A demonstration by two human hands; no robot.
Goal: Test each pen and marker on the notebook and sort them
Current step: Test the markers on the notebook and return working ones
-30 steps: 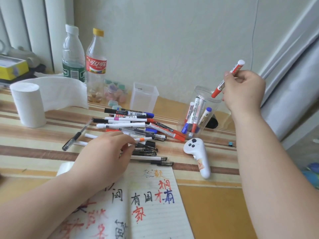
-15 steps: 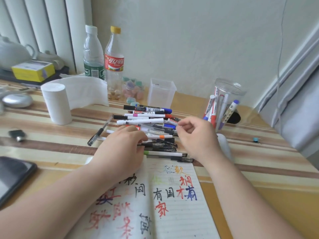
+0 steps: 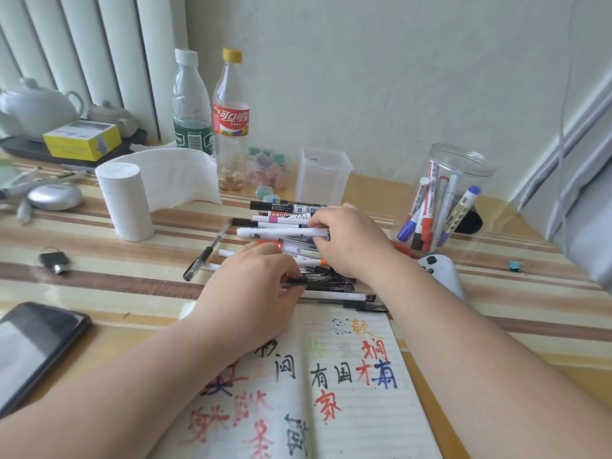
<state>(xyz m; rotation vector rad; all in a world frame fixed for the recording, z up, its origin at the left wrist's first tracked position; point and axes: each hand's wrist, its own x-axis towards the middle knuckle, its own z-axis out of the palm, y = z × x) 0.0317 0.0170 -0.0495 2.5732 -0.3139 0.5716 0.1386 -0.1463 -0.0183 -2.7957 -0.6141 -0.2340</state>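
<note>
The pile of pens and markers (image 3: 284, 240) is lying across the middle of the desk (image 3: 99, 293), just beyond the top edge of the open notebook (image 3: 357, 409), and I am working in it with both hands. My right grip (image 3: 351, 240) is curling round the right-hand end of a white marker (image 3: 278, 232) lying on top of the heap. My left grip (image 3: 251, 289) is resting at the heap's near edge with finger and thumb either side of a black pen (image 3: 324, 282), though I cannot tell whether it is truly pinching it. I am expecting these to handle as light, stiff, smooth plastic sticks, apt to roll and drag their neighbours along. So I am judging mid-barrel the best hold, lifting straight up, with the caps needing a firm pull. Counting outward, the pile is holding well over a dozen, too overlapped to number exactly. One stray pen (image 3: 207, 255) is lying apart at its left. About six markers are standing in the one round clear jar (image 3: 463, 160), and the one square tub (image 3: 323, 173) behind the pile is looking empty. Beyond those, two plastic bottles (image 3: 192, 104), one tissue roll (image 3: 124, 200), one white controller (image 3: 445, 276) and one phone (image 3: 29, 349) are sitting around.
</note>
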